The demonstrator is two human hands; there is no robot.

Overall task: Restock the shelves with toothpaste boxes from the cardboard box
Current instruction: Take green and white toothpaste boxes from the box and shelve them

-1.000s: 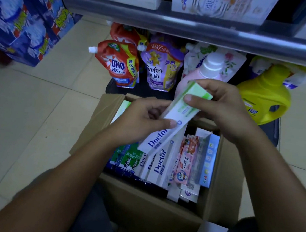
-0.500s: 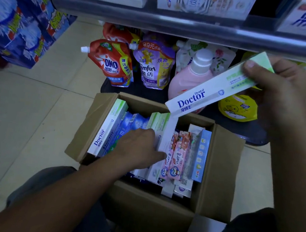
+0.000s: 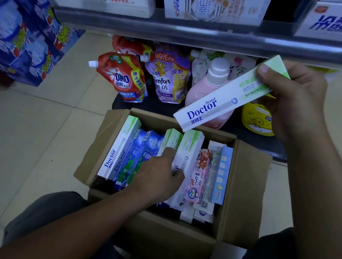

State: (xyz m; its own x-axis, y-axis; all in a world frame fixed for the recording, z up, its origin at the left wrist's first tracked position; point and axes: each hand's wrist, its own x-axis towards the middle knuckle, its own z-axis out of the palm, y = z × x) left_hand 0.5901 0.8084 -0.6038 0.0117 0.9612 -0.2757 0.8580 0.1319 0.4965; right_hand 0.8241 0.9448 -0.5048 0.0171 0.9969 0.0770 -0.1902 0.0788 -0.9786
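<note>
An open cardboard box [image 3: 243, 189] sits on the floor in front of me, packed with several upright toothpaste boxes. My right hand [image 3: 292, 100] grips the green end of a white Doctor toothpaste box [image 3: 219, 104] and holds it slanted above the box's far right corner, just under the shelf rail [image 3: 195, 33]. My left hand [image 3: 159, 176] reaches down into the carton, its fingers around another white Doctor box [image 3: 191, 149] standing in the middle row.
Toothpaste cartons [image 3: 214, 5] line the shelf above. On the bottom shelf stand an OMO pouch [image 3: 123, 77], a purple Comfort pouch [image 3: 168, 81], a pink bottle [image 3: 209, 87] and a yellow bottle [image 3: 257, 120]. Blue packs [image 3: 21, 29] are stacked at the left. The floor is tiled.
My right hand lifted the Doctor box out of both hands, up and to the right toward the shelf. My left hand let go of it and dropped into the carton onto another box.
</note>
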